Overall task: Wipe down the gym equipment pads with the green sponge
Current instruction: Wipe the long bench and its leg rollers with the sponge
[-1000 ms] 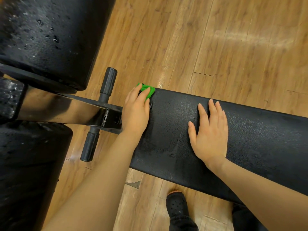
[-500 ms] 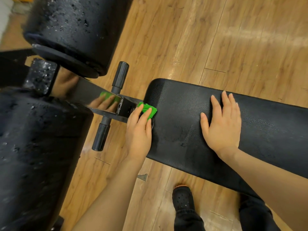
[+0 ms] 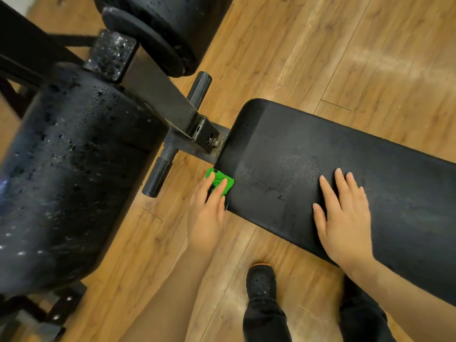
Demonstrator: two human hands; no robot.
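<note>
From the head view I see my left hand (image 3: 206, 214) pressing the green sponge (image 3: 220, 181) against the near corner of the black bench pad (image 3: 296, 154), right at the pad's end beside the metal frame. The fingers (image 3: 218, 191) of that hand lie fairly straight and close together over the sponge, flattening it on the pad's edge; only the sponge's far part shows beyond the fingertips, and I cannot tell how the thumb sits. My right hand (image 3: 345, 218) rests flat on top of the pad, well apart from the sponge, with its fingers (image 3: 341, 183) straight, slightly spread and holding nothing. The pad's textured surface looks damp and streaked between the two hands. Just beyond the pad's end, a steel bracket (image 3: 202, 135) joins a flat metal arm (image 3: 158, 90), and a crossbar with black grips (image 3: 199, 87) passes under it. Two large black foam rollers sit on either side of that arm, the near roller (image 3: 74, 174) and the far roller (image 3: 167, 25), both speckled with droplets. Below the pad, a black shoe (image 3: 261, 282) and dark trouser legs stand on the wooden floor (image 3: 320, 45).
</note>
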